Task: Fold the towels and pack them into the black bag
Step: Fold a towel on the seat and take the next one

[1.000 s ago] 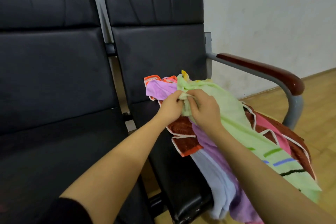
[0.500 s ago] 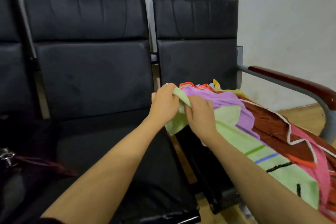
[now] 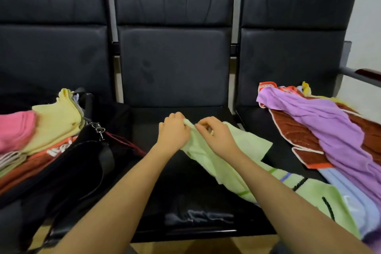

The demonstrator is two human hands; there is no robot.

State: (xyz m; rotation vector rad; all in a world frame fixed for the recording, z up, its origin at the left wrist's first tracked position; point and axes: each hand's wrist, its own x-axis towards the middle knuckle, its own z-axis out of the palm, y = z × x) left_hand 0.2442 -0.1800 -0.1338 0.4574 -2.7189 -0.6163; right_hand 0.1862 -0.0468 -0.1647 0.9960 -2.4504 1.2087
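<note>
A: Towels first, at nine o'clock: a folded stack (image 3: 41, 130) sits on the left seat, pink and pale yellow on top, orange and rust-red lower down.

B: And the black bag (image 3: 68, 173)?

A: Just beside that stack, toward eight o'clock, slumped across the left seat with its strap looping down and a metal clasp near its top edge. I cannot tell whether the stack lies inside the bag or only against it.

B: Then the hands?

A: Both are over the middle seat (image 3: 175, 181), near the centre of the view. The left hand (image 3: 174, 133) has its fingers curled round the top corner of a light green towel (image 3: 224, 161). The right hand (image 3: 218, 137) is just beside it, pinching the same edge between thumb and fingertips.

B: Where does the green towel go from there?

A: It trails toward four o'clock, under the right forearm, with coloured stripes near its far end.

B: And further right?

A: At three o'clock, on the right seat, an unfolded heap: a purple towel (image 3: 321, 126) draped over a rust-red one (image 3: 296, 136) with white trim, and a pale blue one (image 3: 350, 198) below them.
</note>
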